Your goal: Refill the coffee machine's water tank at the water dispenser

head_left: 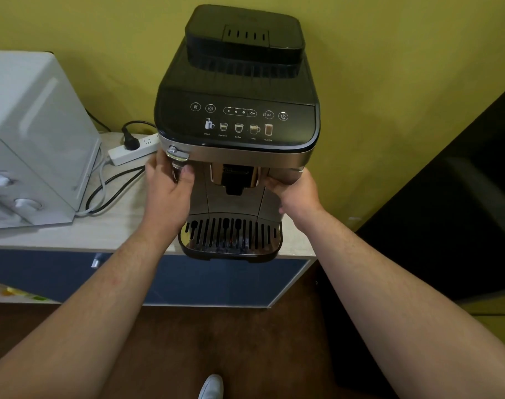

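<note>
A black and silver coffee machine [237, 116] stands on a light wooden counter [101, 228], its drip tray [231, 237] overhanging the front edge. My left hand [168, 191] grips the machine's front left side, thumb by the steam knob. My right hand [296, 194] holds the front right side under the silver band. The water tank is not visible from here. A white water dispenser [35, 139] sits on the counter to the left.
A white power strip [133, 149] with a black plug lies between dispenser and machine, cables trailing over the counter. Blue cabinet doors [188, 277] are below. A dark panel [461, 211] stands to the right. A yellow-green wall is behind.
</note>
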`<state>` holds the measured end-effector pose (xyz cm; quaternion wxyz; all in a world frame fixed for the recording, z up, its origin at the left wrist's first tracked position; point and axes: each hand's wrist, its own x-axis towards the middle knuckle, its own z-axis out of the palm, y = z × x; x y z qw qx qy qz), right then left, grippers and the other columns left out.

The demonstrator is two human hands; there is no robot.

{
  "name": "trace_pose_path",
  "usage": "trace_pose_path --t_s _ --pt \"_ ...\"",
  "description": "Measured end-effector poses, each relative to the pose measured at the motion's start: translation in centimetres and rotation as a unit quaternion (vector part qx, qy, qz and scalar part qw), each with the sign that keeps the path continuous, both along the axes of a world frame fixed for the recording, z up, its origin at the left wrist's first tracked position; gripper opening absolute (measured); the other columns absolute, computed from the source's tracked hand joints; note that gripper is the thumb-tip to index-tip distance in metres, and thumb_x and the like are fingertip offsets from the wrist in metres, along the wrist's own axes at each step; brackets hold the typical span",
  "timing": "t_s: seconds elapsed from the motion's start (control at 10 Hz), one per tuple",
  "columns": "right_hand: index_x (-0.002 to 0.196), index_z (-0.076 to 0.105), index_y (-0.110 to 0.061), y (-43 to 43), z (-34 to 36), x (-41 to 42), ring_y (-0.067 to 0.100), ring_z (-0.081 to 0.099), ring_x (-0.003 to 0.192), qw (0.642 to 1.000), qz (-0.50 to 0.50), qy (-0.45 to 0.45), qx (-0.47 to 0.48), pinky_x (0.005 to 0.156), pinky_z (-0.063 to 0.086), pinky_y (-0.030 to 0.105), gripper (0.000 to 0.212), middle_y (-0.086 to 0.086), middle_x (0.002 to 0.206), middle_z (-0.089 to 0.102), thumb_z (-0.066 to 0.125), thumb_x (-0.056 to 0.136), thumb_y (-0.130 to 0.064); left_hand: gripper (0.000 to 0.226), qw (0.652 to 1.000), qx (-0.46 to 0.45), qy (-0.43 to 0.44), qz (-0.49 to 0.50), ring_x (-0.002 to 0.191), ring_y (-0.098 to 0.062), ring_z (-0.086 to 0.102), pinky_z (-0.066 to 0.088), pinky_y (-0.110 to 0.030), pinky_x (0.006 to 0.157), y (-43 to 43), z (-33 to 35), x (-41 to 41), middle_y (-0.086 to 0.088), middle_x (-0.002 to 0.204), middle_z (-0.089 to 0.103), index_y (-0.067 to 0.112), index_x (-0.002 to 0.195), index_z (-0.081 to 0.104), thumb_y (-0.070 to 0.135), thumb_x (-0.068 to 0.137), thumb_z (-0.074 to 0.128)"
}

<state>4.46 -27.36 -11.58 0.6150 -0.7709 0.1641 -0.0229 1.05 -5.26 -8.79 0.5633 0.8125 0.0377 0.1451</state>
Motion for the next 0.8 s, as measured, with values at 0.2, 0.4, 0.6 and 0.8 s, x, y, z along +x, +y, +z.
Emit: trace_pose_path --t_s 0.2,0.4,0.6,0.8 --pt "0.114 0.055 -0.022 -0.1 0.1 0.4 0.018 0.064 0.097 1.000 0.003 -0.006 -0.012 0.083 0.057 0.052 0.049 -0.007 0.105 0.070 0.083 0.074 -0.027 0.046 1.000 0.001 0.002 0.000 0.122 -0.013 0.041 0.037 -0.046 0.112 0.2 -0.3 0.1 0.001 0.134 0.032 0.024 0.145 0.040 0.026 0.100 0.047" --pt "0.113 0.055 -0.023 -0.2 0.0 0.4 0.019 0.064 0.095 1.000 0.009 -0.012 -0.020 0.081 0.057 0.054 0.049 -0.007 0.104 0.070 0.082 0.073 -0.030 0.045 1.000 0.004 0.000 0.001 0.124 -0.012 0.040 0.036 -0.045 0.113 0.2 -0.4 0.2 0.002 0.136 0.032 0.022 0.144 0.042 0.024 0.099 0.048" --pt "0.115 0.054 -0.024 -0.5 0.0 0.5 0.012 0.061 0.096 1.000 0.016 0.000 -0.027 0.081 0.057 0.052 0.054 -0.010 0.103 0.068 0.083 0.072 -0.036 0.048 1.000 0.015 0.004 -0.001 0.125 -0.013 0.037 0.034 -0.045 0.115 0.4 -0.5 0.3 -0.004 0.144 0.029 0.023 0.147 0.038 0.025 0.100 0.047" --pt "0.132 0.044 -0.015 -2.4 2.7 -1.0 0.021 0.058 0.108 0.980 0.087 0.095 -0.150 0.083 0.049 0.035 0.061 0.002 0.127 0.059 0.072 0.084 -0.040 0.047 1.000 0.005 0.005 -0.001 0.125 -0.012 0.038 0.034 -0.044 0.114 0.5 -0.4 0.3 -0.001 0.141 0.030 0.026 0.146 0.038 0.025 0.100 0.048"
